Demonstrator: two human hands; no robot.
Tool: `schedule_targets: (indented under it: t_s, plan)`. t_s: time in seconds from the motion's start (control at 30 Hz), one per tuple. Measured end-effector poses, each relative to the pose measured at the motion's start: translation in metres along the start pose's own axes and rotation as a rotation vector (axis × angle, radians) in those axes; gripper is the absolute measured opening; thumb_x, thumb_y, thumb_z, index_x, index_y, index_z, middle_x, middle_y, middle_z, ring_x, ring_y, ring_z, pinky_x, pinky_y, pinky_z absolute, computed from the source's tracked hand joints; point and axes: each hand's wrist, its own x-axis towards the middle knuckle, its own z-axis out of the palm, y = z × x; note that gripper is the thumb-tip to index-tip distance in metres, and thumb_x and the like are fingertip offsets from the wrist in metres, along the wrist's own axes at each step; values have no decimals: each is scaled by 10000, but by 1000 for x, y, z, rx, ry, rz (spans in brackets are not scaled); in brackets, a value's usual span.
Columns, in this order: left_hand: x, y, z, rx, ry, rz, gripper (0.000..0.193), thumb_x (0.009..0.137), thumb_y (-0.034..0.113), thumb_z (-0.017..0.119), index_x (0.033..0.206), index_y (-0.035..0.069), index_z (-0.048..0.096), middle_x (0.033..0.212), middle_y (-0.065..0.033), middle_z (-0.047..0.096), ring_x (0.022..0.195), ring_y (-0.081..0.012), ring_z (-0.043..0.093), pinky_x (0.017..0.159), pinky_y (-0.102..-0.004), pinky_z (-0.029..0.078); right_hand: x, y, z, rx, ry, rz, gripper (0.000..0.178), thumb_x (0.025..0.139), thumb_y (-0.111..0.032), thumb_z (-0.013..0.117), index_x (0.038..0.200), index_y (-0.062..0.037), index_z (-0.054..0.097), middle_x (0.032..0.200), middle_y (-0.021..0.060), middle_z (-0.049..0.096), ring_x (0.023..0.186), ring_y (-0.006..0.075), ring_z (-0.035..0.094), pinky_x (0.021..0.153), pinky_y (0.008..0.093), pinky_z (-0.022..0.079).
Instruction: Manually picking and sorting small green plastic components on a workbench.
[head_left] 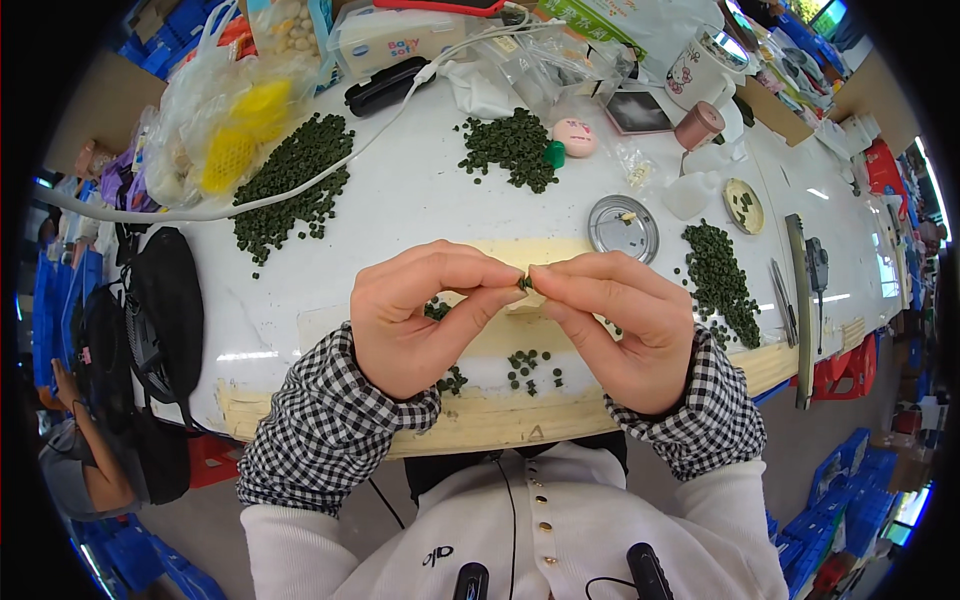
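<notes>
A small dark green piece (525, 284) is held up over the table's near edge, pinched between the thumb and finger of my left hand (405, 315) and of my right hand (625, 325). My fingers cover most of it. Loose green pieces (524, 370) of the same kind lie on the tabletop below, some partly hidden by my left hand. Larger heaps of them sit farther off: a left heap (300, 175), a middle heap (510, 148) and a right heap (718, 275). Beyond my right hand is a round metal dish (622, 230) with a small pale bit in it.
A white cable (340, 165) crosses the far left of the table. Tweezers (783, 300) and a long metal bar (800, 310) lie at the right. A shallow round dish (743, 206), a mug (705, 68) and plastic bags (235, 130) stand farther back. Someone's arm (88, 435) shows far left.
</notes>
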Motion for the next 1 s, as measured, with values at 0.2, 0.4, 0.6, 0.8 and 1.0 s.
schedule_targets:
  t_s: [0.2, 0.4, 0.6, 0.8, 1.0]
  plan:
    - [-1, -4, 0, -2, 35, -11, 161, 787, -60, 683, 940, -12, 672, 851, -119, 678, 753, -153, 660, 683, -246, 531, 0, 0, 2, -25, 10, -24, 282, 802, 44, 663, 1078, -11, 667, 947, 135, 657, 770, 193, 653, 642, 257, 522]
    - [0, -3, 0, 3, 26, -28, 155, 789, -62, 679, 937, -13, 673, 849, -120, 678, 752, -153, 659, 683, -246, 532, 0, 0, 2, -19, 3, -13, 287, 799, 44, 667, 1080, -11, 667, 939, 133, 658, 763, 187, 652, 634, 255, 520]
    - [-2, -3, 1, -76, 25, -96, 149, 798, -63, 669, 940, -16, 673, 863, -118, 677, 778, -152, 657, 703, -251, 530, -2, 4, 3, 55, -30, 14, 298, 796, 44, 669, 1089, -14, 669, 930, 130, 659, 748, 177, 648, 631, 251, 518]
    - [-2, -4, -2, -88, 8, -93, 147, 801, -61, 666, 941, -15, 675, 868, -117, 675, 780, -152, 656, 703, -251, 528, 0, 6, 3, 78, -45, -1, 287, 797, 44, 667, 1078, -14, 675, 913, 131, 662, 750, 179, 648, 634, 250, 519]
    - [-2, -3, -3, -32, -5, -82, 140, 803, -49, 669, 938, -12, 675, 862, -111, 674, 770, -149, 658, 700, -248, 529, -1, 6, 2, 71, -54, 0, 287, 798, 48, 664, 1079, -10, 673, 912, 131, 663, 749, 176, 644, 637, 250, 519]
